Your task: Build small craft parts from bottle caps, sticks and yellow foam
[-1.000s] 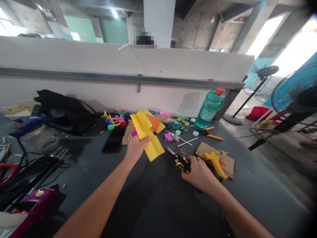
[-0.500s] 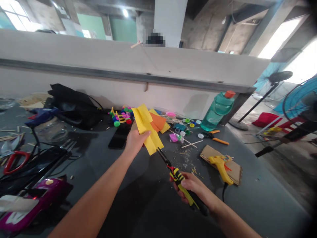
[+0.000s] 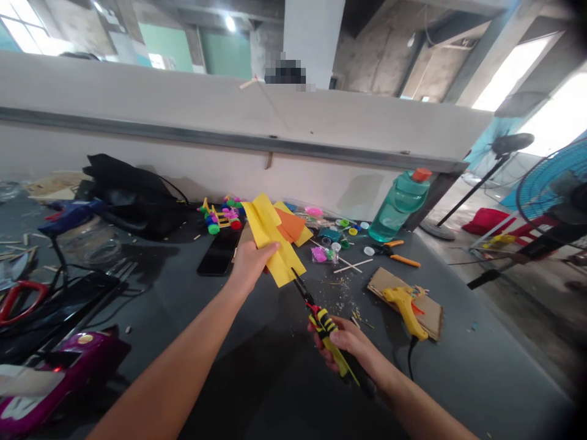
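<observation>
My left hand is closed on a folded sheet of yellow paper, thumb on top, holding it raised above the dark table. In my right hand are snips with yellow-and-black handles and long, narrow dark jaws. Their tips meet the paper's lower edge, one jaw lying over its face. Behind the paper, an orange piece of paper and more yellow paper are partly hidden. Left of my left hand lies a black phone.
A yellow glue gun rests on cardboard at right. Orange-handled pliers and a teal bottle stand farther back. Small colourful parts and a toy car lie behind. Red-handled scissors and a purple device are left.
The jaws of the snips have spread a little and their tip has moved slightly up onto the paper. My left hand keeps the same hold; the view has shifted slightly.
</observation>
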Motion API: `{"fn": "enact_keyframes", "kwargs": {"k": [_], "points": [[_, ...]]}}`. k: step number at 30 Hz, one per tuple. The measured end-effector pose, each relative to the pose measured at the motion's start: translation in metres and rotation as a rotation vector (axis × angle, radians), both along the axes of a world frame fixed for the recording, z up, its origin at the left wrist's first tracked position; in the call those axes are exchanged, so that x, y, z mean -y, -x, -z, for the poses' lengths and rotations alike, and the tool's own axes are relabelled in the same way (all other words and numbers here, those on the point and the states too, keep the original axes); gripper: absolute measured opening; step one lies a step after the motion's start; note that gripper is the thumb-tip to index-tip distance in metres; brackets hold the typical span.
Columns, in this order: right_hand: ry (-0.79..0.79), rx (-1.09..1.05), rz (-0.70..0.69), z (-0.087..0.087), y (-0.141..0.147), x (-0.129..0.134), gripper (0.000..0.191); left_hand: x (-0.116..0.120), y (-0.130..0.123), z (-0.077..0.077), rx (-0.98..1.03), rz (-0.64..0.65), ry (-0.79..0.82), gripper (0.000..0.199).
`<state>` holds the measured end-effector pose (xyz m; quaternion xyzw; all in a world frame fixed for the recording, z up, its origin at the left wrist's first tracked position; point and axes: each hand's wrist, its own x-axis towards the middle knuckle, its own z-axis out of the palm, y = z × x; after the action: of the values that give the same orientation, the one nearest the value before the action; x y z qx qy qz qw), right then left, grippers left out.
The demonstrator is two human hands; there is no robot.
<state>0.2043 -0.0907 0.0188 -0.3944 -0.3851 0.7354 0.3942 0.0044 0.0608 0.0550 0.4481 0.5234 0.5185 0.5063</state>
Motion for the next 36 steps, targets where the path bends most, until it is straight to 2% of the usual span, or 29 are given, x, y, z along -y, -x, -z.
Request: {"fn": "enact_keyframes", "kwargs": {"k": [3, 8, 15, 25, 36], "points": [[-0.004, -0.018, 0.012, 0.001, 0.001, 0.000, 0.045, 0.004, -0.005, -0.002, -0.020, 0.048, -0.004, 0.032], [-0.014, -0.042, -0.005, 0.002, 0.001, 0.000, 0.046, 0.008, -0.010, -0.004, -0.019, 0.053, 0.025, 0.035], [-0.007, -0.073, 0.004, 0.002, 0.003, 0.001, 0.047, 0.010, -0.012, 0.000, 0.038, 0.108, -0.001, 0.037], [0.003, -0.161, 0.006, 0.002, 0.004, 0.001, 0.046, 0.010, -0.011, 0.001, 0.052, 0.115, 0.007, 0.038], [-0.015, -0.152, 0.016, 0.000, 0.006, 0.003, 0.045, 0.011, -0.012, -0.003, 0.067, 0.116, 0.047, 0.037]]}}
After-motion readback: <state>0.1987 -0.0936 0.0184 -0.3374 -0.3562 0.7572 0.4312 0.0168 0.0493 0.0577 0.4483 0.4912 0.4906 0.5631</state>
